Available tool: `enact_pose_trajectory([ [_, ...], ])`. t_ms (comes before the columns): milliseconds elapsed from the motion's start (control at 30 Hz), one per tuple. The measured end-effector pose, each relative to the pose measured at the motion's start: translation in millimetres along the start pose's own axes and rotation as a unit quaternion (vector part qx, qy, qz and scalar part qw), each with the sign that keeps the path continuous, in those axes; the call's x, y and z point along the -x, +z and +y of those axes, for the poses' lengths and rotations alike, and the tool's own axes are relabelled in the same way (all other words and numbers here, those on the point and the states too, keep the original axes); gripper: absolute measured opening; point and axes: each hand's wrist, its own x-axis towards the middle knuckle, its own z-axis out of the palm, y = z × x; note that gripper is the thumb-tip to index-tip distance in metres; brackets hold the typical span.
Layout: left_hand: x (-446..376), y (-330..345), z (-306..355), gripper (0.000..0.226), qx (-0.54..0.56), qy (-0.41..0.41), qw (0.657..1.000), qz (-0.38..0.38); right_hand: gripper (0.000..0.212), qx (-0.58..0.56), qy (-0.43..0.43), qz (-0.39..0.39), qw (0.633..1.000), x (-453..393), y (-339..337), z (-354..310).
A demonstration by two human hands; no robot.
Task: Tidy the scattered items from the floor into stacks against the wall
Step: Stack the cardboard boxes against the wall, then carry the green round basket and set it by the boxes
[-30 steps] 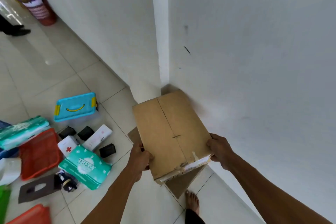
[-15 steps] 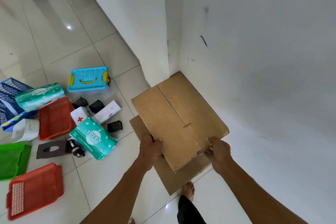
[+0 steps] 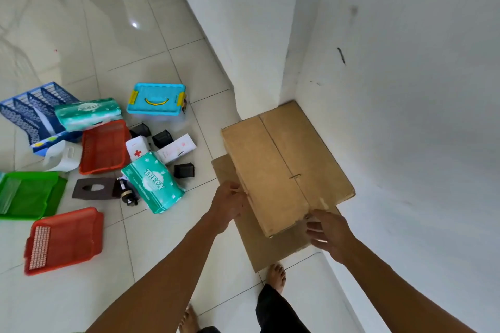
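Flattened cardboard box (image 3: pixel 284 170) lies in the corner against the white wall (image 3: pixel 405 89), on top of a second cardboard sheet (image 3: pixel 270 249).
On the tiled floor (image 3: pixel 151 238) to the left lie trays, tissue packs and a blue lidded box (image 3: pixel 156 98), well apart from the wall; left hand (image 3: pixel 228 204) touches the box's left edge, fingers loosely bent; right hand (image 3: pixel 328 232) hovers spread at its near corner, holding nothing.

cardboard box (image 3: pixel 284 170) in corner, hands (image 3: pixel 228 204) at edges

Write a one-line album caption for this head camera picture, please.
Two bare hands, left and right, settle a flattened brown cardboard box onto another cardboard sheet in the white wall corner.
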Motion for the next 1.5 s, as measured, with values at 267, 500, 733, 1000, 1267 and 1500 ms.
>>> enact_pose_trajectory([
  [267,57,-90,-57,0.023,0.057,-0.009,0.997,0.06,0.014,0.187,-0.017,-0.103,0.977,51,73,44],
  [500,130,-213,-154,0.024,0.115,-0.019,0.984,0.136,0.007,0.241,-0.074,-0.165,0.953,111,183,98],
  [733,224,-325,-278,0.014,0.188,-0.029,0.952,0.241,0.011,0.355,-0.125,-0.21,0.902,178,308,187],
  [1000,303,-408,-396,0.009,0.248,-0.075,0.906,0.335,0.009,0.477,-0.183,-0.274,0.815,230,426,294],
  [1267,301,-498,-447,0.007,0.306,-0.12,0.861,0.387,0.006,0.559,-0.214,-0.317,0.736,238,568,344],
  [1500,276,-587,-441,0.009,0.312,-0.123,0.866,0.37,0.007,0.58,-0.199,-0.309,0.727,245,653,352],
])
